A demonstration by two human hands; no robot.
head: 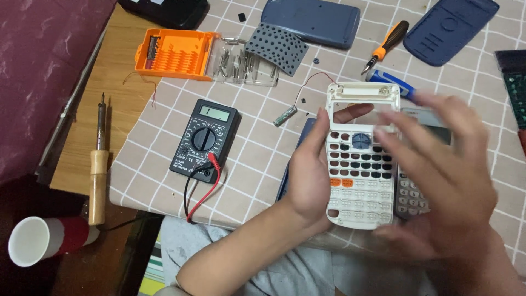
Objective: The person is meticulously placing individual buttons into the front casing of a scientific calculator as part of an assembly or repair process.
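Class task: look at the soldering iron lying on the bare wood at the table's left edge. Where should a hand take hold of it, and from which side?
Take the soldering iron by its pale wooden handle, coming from above: it lies flat, metal tip pointing away, with bare wood on both sides.

black multimeter point(204, 141) left of centre, small grey-green rectangular screen point(215, 113) at its top

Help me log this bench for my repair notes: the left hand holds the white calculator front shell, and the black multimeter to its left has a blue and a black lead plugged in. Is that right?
Not quite. The head view shows the multimeter with a red lead and a black one, not a blue one. The rest stands: the left hand holds the white calculator front shell, and the multimeter lies to its left.
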